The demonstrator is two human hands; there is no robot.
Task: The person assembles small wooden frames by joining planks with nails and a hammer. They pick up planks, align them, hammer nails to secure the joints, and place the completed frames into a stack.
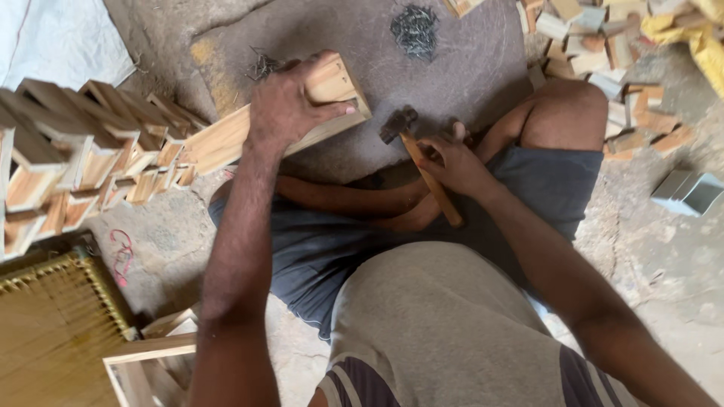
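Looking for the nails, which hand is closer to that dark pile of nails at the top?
Left. The left hand grips the wooden box just below-left of the nail pile. The right hand holds the hammer farther down, near the lap.

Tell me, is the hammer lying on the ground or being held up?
Held up. The right hand grips the hammer by its wooden handle, metal head raised beside the wooden box under the left hand.

Pale wood against grey ground

The wooden frame (302,124) is light tan; the hammer (422,162) has a dark head and orange-brown handle; nails (414,30) are dark grey; the shorts (317,249) slate blue; the woven panel (53,332) mustard yellow.
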